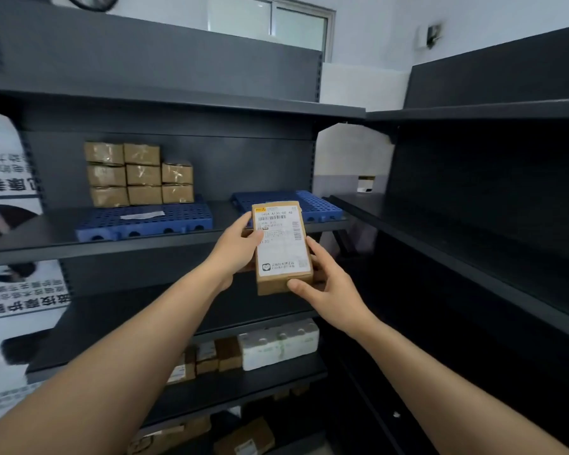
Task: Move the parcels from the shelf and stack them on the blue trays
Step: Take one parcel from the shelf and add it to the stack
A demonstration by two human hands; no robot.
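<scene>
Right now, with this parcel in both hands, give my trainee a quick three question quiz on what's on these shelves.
1. True or false: the right blue tray already carries a stack of parcels.
2. How many brown boxes can be counted in the stack on the left blue tray?
A. five
B. eight
C. twelve
3. Fill in: the labelled parcel is gripped by the left hand and the ____ hand.

Key:
1. False; no parcels show on its visible surface.
2. B; two columns of three and one of two.
3. Right; it grips the parcel's lower right corner, label facing the camera.
</scene>
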